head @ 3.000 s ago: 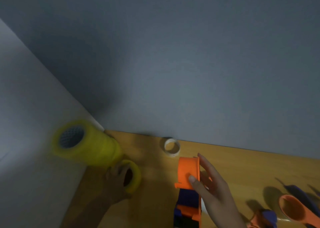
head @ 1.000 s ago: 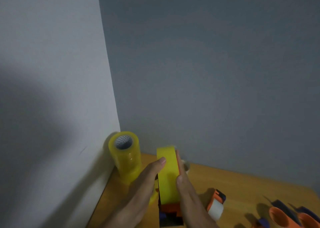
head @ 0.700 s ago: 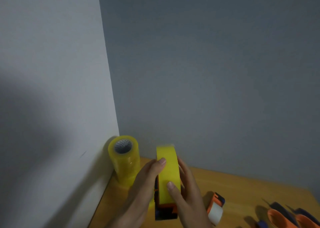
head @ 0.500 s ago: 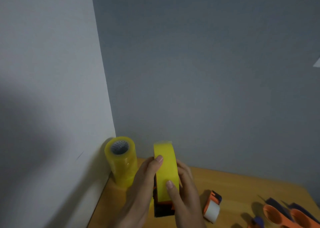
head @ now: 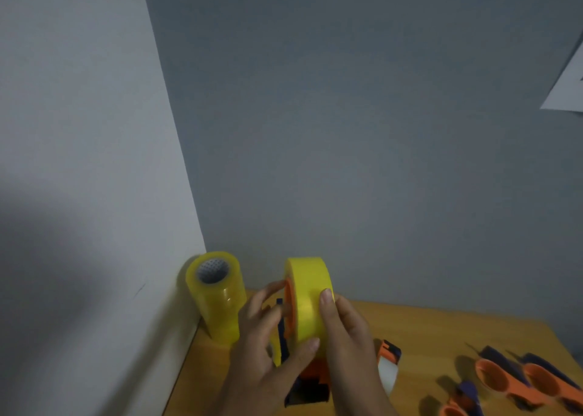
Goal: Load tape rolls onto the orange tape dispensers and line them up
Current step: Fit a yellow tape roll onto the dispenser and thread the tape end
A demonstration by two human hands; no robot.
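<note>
A white paper sheet (head: 568,90) hangs on the grey wall (head: 362,131).

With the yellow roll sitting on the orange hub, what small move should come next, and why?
Probably press the yellow roll fully onto the orange dispenser: both the left hand and right hand grip it, and the hub's orange rim shows at its left face.

Yellow tape, orange dispensers, tan desk

The tape roll (head: 310,302) is solid yellow on an orange-and-navy dispenser (head: 310,381); left of it, a translucent yellow stack (head: 217,295); the desk (head: 441,336) is wood-tan.
</note>
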